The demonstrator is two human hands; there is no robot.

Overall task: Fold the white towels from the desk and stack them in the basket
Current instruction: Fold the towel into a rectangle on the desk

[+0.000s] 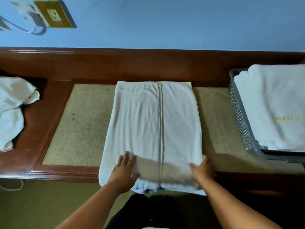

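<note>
A white towel (pixel 153 123) lies flat on the desk (pixel 54 103), its two long sides folded in so they meet along a middle seam. Its near end hangs slightly over the desk's front edge. My left hand (pixel 124 171) rests flat on the near left part of the towel, fingers straight. My right hand (pixel 202 169) is at the near right edge, thumb on top and fingers hidden beyond the edge. A grey perforated basket (pixel 241 118) at the right holds folded white towels (pixel 274 106). Crumpled white towels (pixel 13 109) lie at the far left.
The desk has a brown wooden frame around a beige inlay (pixel 77 126) and a raised back ledge against a blue wall. A wall socket (pixel 54 14) with a plug and cable is at the upper left. A cord lies on the floor at the lower left.
</note>
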